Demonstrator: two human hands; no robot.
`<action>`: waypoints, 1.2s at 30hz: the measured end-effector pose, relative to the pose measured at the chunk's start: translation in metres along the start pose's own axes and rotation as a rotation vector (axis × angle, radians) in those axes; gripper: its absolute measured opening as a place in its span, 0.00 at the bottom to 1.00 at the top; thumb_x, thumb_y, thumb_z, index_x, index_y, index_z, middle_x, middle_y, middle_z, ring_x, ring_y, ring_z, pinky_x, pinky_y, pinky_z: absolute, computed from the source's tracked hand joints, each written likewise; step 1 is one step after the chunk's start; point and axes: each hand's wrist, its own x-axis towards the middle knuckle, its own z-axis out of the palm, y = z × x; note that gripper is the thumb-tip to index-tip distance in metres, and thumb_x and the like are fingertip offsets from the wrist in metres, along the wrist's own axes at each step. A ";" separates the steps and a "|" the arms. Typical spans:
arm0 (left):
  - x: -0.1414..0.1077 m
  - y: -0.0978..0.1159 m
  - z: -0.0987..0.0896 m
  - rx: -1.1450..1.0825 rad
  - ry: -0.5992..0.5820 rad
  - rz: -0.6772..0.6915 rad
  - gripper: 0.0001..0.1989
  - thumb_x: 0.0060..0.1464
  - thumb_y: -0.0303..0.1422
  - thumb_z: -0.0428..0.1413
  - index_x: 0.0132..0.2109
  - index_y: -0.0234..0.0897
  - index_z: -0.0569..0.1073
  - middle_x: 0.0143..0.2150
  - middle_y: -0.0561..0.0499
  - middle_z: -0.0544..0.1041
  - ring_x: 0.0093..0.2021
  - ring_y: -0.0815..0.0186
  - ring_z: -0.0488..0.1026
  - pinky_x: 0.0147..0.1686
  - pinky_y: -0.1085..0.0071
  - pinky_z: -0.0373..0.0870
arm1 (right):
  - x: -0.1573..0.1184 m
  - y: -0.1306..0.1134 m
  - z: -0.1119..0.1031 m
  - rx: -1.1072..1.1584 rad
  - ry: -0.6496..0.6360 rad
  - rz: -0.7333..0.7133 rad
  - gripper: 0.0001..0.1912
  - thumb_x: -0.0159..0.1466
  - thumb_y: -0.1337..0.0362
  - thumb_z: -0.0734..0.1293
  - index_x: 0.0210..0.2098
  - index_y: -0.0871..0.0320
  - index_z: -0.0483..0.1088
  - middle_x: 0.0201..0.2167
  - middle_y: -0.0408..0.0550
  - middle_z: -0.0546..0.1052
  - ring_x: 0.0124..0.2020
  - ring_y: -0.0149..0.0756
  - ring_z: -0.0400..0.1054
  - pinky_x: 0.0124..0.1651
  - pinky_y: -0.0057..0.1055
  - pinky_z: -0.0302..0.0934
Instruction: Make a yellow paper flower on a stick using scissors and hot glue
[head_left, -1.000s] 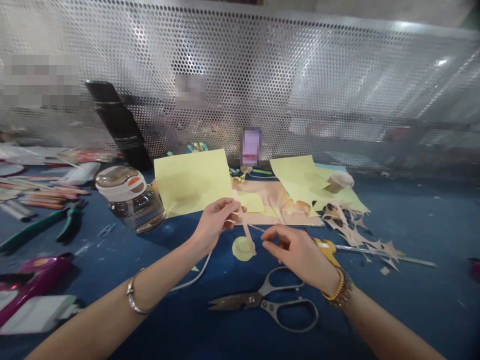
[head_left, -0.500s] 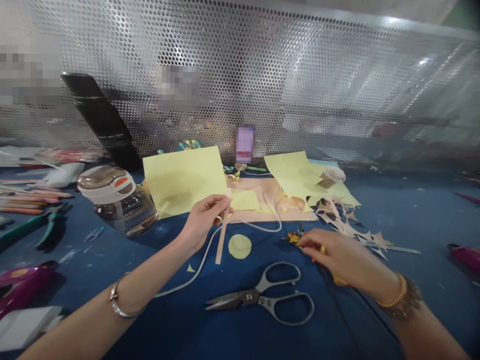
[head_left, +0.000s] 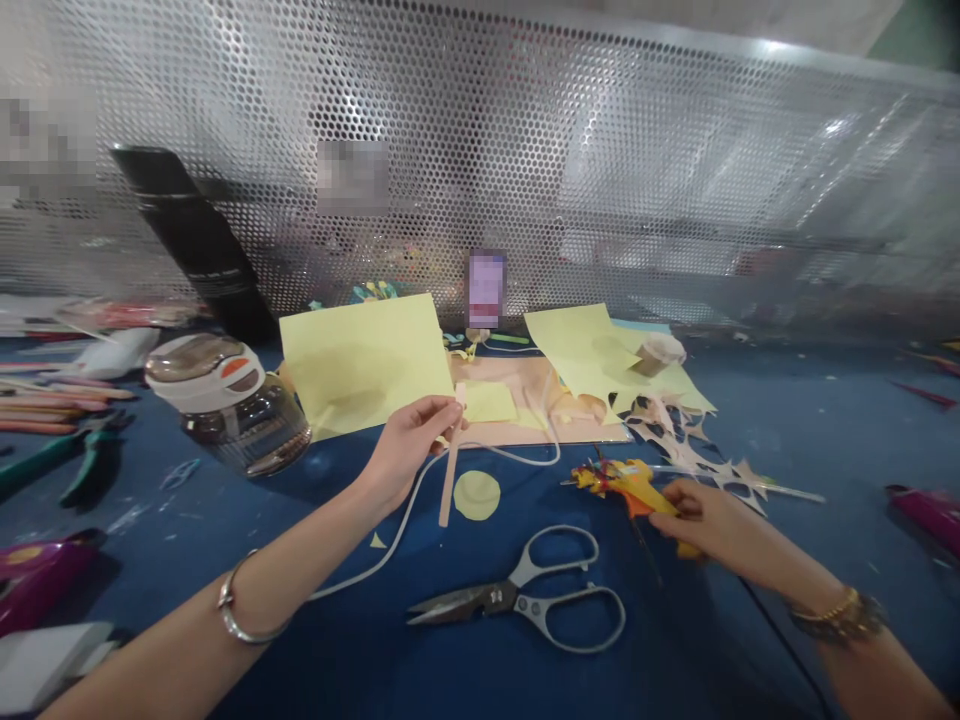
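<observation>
Pinched in my left hand [head_left: 420, 430] is the top of a narrow pale pink strip [head_left: 450, 475], which hangs down over the blue table. My right hand [head_left: 697, 518] has its fingers closed on a yellow-orange glue gun [head_left: 636, 486] with a colourful nozzle end pointing left. A round yellow-green paper disc [head_left: 477, 496] lies between my hands. Grey-handled scissors [head_left: 517, 597] rest slightly open nearer to me. A white cord [head_left: 397, 535] curves beside the strip.
Yellow-green sheets [head_left: 367, 360] and a pink sheet [head_left: 517, 432] lie at the back, with paper scraps [head_left: 686, 440] at right. A glass jar [head_left: 240, 410], green pliers [head_left: 94, 455] and pencils [head_left: 45, 410] are at left. Behind stands a perforated metal panel [head_left: 525, 130].
My right hand has moved right along the glue gun, uncovering more of its yellow body. The strip in my left hand hangs slightly more upright.
</observation>
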 end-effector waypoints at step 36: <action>-0.020 -0.002 0.012 0.137 0.044 0.177 0.05 0.50 0.34 0.60 0.32 0.37 0.76 0.22 0.56 0.72 0.21 0.75 0.63 0.20 0.78 0.61 | 0.003 -0.094 0.065 0.772 -0.079 -0.445 0.09 0.63 0.58 0.66 0.35 0.57 0.70 0.28 0.42 0.73 0.15 0.20 0.60 0.22 0.24 0.56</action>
